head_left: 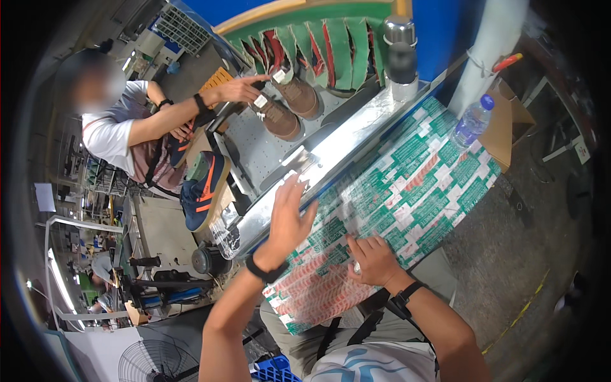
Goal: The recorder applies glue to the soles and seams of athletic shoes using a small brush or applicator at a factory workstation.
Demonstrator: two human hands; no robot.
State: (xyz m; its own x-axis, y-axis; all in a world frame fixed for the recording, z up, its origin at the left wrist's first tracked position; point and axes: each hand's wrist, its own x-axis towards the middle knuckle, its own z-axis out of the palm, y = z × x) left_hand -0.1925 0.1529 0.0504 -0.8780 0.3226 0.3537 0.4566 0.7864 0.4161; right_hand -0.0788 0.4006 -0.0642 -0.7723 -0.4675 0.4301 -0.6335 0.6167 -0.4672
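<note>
My left hand [289, 219] reaches up to the shiny metal rail [347, 143], fingers stretched out and thumb apart. Some small whitish pieces [304, 184] show by its fingertips; whether they touch is unclear. Over the board [407, 184], covered in green, white and red printed tape, my right hand [375, 261] is curled. A small pale thing [357, 267] shows at its fingers, too small to name. Beyond the rail, a pair of brown shoes [299, 97] with white tags stands on a grey speckled surface [245, 149]. Another person's hand [238, 90] reaches to these shoes.
A dark blue shoe with orange stripes [205, 191] stands at the left. Behind the brown shoes are green-and-red flaps [318, 54]. A metal cylinder [401, 60] rises at the rail's far end. A water bottle [472, 121] stands on the board's far right, beside a cardboard box [509, 124].
</note>
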